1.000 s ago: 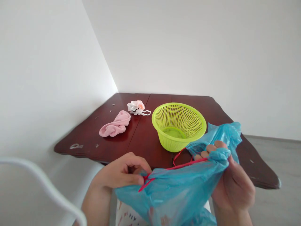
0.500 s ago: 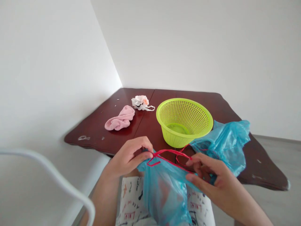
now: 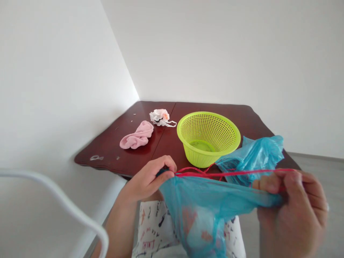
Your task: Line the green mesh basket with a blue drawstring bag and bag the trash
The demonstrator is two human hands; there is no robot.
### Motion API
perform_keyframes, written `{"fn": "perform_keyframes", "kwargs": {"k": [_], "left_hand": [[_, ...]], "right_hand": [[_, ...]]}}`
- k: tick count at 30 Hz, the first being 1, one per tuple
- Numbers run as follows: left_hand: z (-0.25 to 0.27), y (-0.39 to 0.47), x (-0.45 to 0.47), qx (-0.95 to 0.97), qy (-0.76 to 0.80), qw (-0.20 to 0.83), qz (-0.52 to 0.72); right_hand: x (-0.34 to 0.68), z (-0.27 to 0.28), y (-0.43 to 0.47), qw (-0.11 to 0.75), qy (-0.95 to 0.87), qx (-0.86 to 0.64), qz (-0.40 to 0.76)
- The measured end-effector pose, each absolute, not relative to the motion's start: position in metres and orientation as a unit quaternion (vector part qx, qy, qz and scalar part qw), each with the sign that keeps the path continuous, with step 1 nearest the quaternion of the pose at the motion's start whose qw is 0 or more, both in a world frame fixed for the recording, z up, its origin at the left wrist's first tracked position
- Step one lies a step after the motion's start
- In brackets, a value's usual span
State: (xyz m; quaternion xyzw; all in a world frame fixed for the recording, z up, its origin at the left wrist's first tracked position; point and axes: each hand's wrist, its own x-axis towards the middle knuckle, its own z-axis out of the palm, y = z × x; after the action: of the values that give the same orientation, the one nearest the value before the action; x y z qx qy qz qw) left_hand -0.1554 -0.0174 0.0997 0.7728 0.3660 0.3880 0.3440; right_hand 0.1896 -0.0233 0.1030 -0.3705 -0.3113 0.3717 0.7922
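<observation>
A translucent blue plastic bag (image 3: 204,211) hangs over my lap, its top edge stretched between my hands. At one corner, my left hand (image 3: 153,177) pinches the bag together with a red drawstring (image 3: 231,174). My right hand (image 3: 298,200), slightly blurred, is closed on the other corner and on the drawstring, which runs taut across. Something whitish with orange patches shows faintly through the film. Just beyond the hands, a second blue plastic bag (image 3: 262,154) lies crumpled on the table beside a lime-green plastic basket (image 3: 193,157).
The dark red wooden table (image 3: 129,161) meets the white walls at the back. A pink cloth (image 3: 138,136) and a crumpled white plastic bag (image 3: 160,117) lie on its left half. A white cable (image 3: 61,197) curves through the lower left.
My right hand has moved to the right, pulling the drawstring straight and stretching the bag's edge wide. My left hand has stayed nearly in place.
</observation>
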Motion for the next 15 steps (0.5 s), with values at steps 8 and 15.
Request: {"fn": "perform_keyframes", "kwargs": {"k": [8,15], "left_hand": [[0.089,-0.019,-0.158,0.767,0.392,0.385,0.332],[0.086,-0.022,-0.16,0.785,0.277,0.422,0.36]], "right_hand": [[0.213,0.09,-0.008,0.753,-0.239,-0.271,0.549],[0.213,0.107,-0.011,0.739,-0.265,-0.235,0.573]]}}
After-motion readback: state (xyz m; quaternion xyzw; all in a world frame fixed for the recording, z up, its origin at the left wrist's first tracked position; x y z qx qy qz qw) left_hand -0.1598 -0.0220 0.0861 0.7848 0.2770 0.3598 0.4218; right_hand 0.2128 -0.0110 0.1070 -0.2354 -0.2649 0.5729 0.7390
